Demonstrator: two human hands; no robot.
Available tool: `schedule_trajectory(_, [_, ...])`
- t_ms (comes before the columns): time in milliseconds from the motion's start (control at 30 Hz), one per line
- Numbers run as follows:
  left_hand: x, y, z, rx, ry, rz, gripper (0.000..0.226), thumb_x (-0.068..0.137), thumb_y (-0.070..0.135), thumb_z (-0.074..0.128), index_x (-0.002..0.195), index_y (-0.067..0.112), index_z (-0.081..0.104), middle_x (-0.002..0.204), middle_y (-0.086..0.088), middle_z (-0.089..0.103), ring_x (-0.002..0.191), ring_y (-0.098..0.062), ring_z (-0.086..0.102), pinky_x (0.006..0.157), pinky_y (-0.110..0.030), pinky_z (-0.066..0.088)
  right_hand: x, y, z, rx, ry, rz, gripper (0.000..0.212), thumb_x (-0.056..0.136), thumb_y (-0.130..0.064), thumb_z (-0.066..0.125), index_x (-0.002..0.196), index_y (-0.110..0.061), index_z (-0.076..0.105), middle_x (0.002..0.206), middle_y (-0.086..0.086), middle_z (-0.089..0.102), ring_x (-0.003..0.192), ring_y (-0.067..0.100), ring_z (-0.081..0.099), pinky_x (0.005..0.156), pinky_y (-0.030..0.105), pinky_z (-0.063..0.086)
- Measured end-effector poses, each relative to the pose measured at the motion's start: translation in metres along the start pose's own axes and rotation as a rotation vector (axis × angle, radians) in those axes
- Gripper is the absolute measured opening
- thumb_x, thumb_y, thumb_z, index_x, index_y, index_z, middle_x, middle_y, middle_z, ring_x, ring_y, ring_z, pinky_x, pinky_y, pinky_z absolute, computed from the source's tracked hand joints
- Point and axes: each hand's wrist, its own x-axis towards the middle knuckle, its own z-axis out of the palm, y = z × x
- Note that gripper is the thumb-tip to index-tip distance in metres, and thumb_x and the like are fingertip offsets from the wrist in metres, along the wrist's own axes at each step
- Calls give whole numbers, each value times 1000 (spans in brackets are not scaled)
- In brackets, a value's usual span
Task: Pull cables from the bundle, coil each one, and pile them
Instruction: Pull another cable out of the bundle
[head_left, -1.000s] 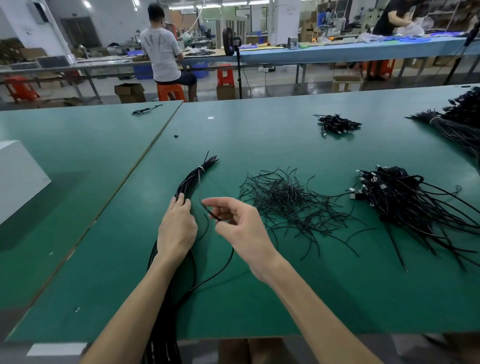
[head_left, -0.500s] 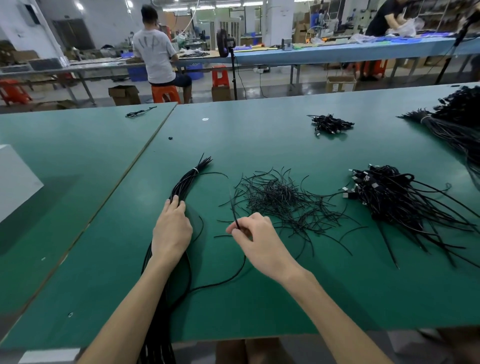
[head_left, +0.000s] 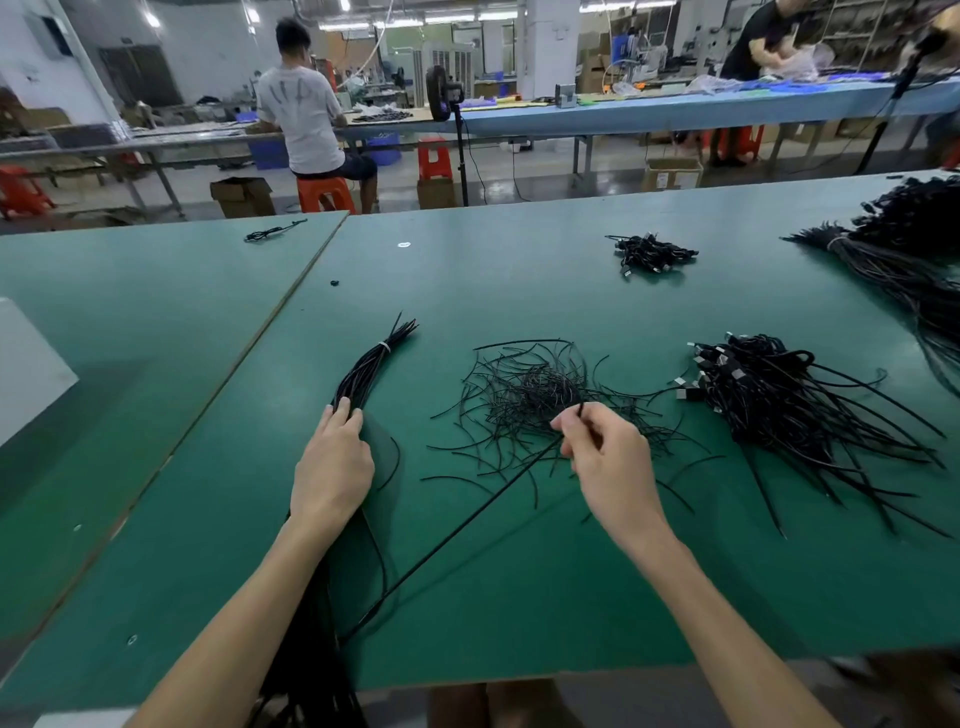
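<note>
A tied bundle of long black cables (head_left: 371, 364) runs from the table's middle left down over the near edge. My left hand (head_left: 332, 462) lies on top of it, pressing it onto the green table (head_left: 519, 597). My right hand (head_left: 605, 457) pinches the end of a single black cable (head_left: 467, 525), which stretches taut from the fingers down to the bundle at the near edge. The right hand sits over a heap of short black wire ties (head_left: 530, 400).
A pile of black cables with plugs (head_left: 769, 395) lies to the right. A small coiled pile (head_left: 649, 254) sits farther back, and another large bundle (head_left: 904, 260) fills the far right. A white box (head_left: 26, 364) stands at left. People work at benches behind.
My right hand has moved right and away from me, pulling the single cable out straight from the bundle. The left hand stays on the bundle.
</note>
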Motion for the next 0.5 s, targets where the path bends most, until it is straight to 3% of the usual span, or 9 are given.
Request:
schedule_trajectory(100, [0,1,-1,13,1,15,55,105,5,35,159,11,33,171,3,17,158,-13,9,121,-43,29,3,5,-7,124,81,66,23,107,-20,52,90,-19,69,65,-8,59,55,10,47,51,29,42])
schedule_trajectory(300, [-2,-1,0,37,7,45,54,106,7,35,159,9,32,171,-1,17,158,-15,10,124,-40,27,12,7,-25,447,302,180,22,106,-12,52,90,-7,66,60,-9,51,51,5,43,46,18,39])
schedule_trajectory(500, [-3,1,2,44,37,56,54,103,5,40,157,5,37,169,-9,21,158,-27,14,124,-47,27,19,20,-42,457,336,207,22,106,-12,53,91,-6,67,67,-2,50,51,5,44,46,18,40])
